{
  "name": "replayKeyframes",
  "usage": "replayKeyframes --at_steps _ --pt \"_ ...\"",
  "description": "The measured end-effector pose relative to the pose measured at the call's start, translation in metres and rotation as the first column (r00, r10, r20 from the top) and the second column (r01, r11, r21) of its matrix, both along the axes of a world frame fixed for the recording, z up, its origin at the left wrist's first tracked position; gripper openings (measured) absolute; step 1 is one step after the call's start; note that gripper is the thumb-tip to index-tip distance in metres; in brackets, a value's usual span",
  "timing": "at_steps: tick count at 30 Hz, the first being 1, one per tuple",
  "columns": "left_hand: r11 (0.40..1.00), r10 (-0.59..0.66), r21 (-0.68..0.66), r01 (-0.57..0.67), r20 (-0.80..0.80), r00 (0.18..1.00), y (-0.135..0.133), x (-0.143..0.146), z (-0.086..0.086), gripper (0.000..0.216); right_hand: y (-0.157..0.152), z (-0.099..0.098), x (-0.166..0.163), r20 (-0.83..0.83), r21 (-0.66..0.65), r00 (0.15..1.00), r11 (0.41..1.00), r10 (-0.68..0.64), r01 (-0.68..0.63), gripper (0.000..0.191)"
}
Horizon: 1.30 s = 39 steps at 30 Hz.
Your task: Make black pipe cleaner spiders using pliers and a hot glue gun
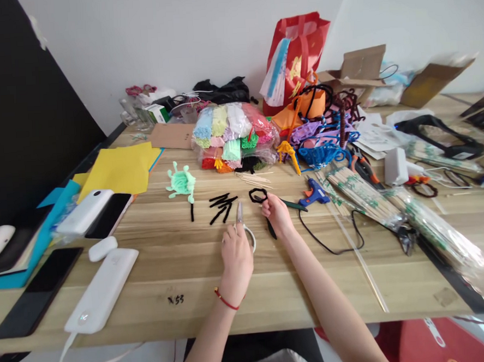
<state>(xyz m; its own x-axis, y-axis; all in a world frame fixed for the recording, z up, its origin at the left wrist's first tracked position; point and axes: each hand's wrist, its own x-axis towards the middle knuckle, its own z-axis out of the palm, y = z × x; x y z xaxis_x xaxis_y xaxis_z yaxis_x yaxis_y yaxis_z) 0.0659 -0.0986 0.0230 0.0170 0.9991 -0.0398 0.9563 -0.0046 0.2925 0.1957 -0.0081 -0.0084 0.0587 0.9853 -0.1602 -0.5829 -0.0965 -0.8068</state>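
Note:
My left hand [237,252] lies over a pair of scissors [250,239] with pale handles, its fingers closed around them; the blades point away from me. Pinched in my right hand [277,216] is a small ring of black pipe cleaner [258,196], held just above the table. Several short black pipe cleaner pieces [223,205] lie left of the scissors. Farther left sits a mint-green fuzzy figure [182,182] with curled limbs, and one black piece [192,212] lies just below it. A dark slim tool [272,229] shows partly beneath my right hand.
A blue glue gun [314,193] and bundles of wrapped sticks [361,195] lie to the right. Bagged pipe cleaners [235,137] and thin wooden sticks [254,179] are behind. A white power bank [103,290] and a phone [38,292] lie at left.

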Motion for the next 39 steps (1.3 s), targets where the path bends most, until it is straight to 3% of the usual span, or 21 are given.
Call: replayKeyframes --at_steps 4,6,8,9,11,14,17,20,24,27,30,32,34,36,39 --pt "0.999 -0.052 0.006 0.053 0.300 0.953 -0.004 -0.025 -0.002 0.035 0.001 0.000 0.001 -0.017 -0.010 1.000 1.000 0.016 -0.016 0.029" --pt "0.993 -0.055 -0.060 0.103 0.535 0.843 -0.007 -0.043 0.000 0.031 0.001 0.001 0.002 -0.008 -0.018 1.000 0.999 0.028 -0.028 0.029" --pt "0.970 -0.010 -0.154 0.189 0.750 0.661 -0.010 -0.061 0.003 0.025 0.002 0.001 0.003 0.019 -0.030 0.999 0.999 0.038 -0.037 0.029" --pt "0.965 0.013 -0.167 0.203 0.802 0.598 -0.012 -0.070 0.005 0.026 0.002 0.001 0.003 0.032 -0.035 0.999 0.999 0.041 -0.040 0.030" --pt "0.981 0.034 -0.134 0.139 0.827 0.561 -0.016 -0.088 0.008 0.029 0.003 0.001 0.004 0.043 -0.041 0.998 0.998 0.043 -0.041 0.030" --pt "0.994 0.101 -0.044 -0.100 0.730 0.676 -0.016 -0.115 0.004 0.032 0.004 0.001 0.003 0.056 -0.043 0.998 0.999 0.035 -0.032 0.031" --pt "0.921 0.194 0.209 -0.330 0.488 0.851 -0.010 -0.142 -0.009 0.031 0.004 0.000 0.003 0.079 -0.045 0.996 0.999 0.029 -0.025 0.032" --pt "0.883 0.252 0.333 -0.331 0.259 0.933 -0.002 -0.162 -0.025 0.029 0.003 0.000 0.003 0.061 -0.040 0.998 0.999 0.030 -0.027 0.030" --pt "0.915 0.280 0.281 -0.290 0.077 0.957 0.002 -0.169 -0.037 0.033 0.003 -0.001 0.003 0.007 -0.025 0.999 0.999 0.042 -0.041 0.027" --pt "0.920 0.306 0.263 -0.291 -0.017 0.952 0.003 -0.156 -0.031 0.034 0.002 -0.001 0.002 0.026 -0.009 0.999 0.999 0.038 -0.038 0.025" --pt "0.864 0.402 0.369 -0.343 -0.096 0.910 0.007 -0.129 -0.016 0.031 0.001 -0.001 0.000 0.058 -0.003 0.998 1.000 0.015 -0.015 0.023" --pt "0.874 0.315 0.416 -0.253 -0.087 0.945 0.013 -0.106 -0.009 0.034 0.000 -0.001 -0.002 0.073 -0.005 0.997 1.000 -0.011 0.012 0.023" --pt "0.926 0.072 0.375 -0.037 -0.080 0.994 0.022 -0.082 -0.009 0.033 -0.001 -0.001 -0.004 0.092 -0.010 0.995 1.000 -0.025 0.026 0.024" --pt "0.952 -0.123 0.274 0.139 -0.074 0.990 0.032 -0.062 -0.015 0.036 -0.002 -0.001 -0.005 0.117 -0.019 0.993 1.000 -0.019 0.022 0.025" --pt "0.970 -0.158 0.183 0.163 -0.039 0.987 0.049 -0.043 -0.027 0.042 -0.003 0.000 -0.006 0.148 -0.032 0.989 0.999 -0.003 0.008 0.027"
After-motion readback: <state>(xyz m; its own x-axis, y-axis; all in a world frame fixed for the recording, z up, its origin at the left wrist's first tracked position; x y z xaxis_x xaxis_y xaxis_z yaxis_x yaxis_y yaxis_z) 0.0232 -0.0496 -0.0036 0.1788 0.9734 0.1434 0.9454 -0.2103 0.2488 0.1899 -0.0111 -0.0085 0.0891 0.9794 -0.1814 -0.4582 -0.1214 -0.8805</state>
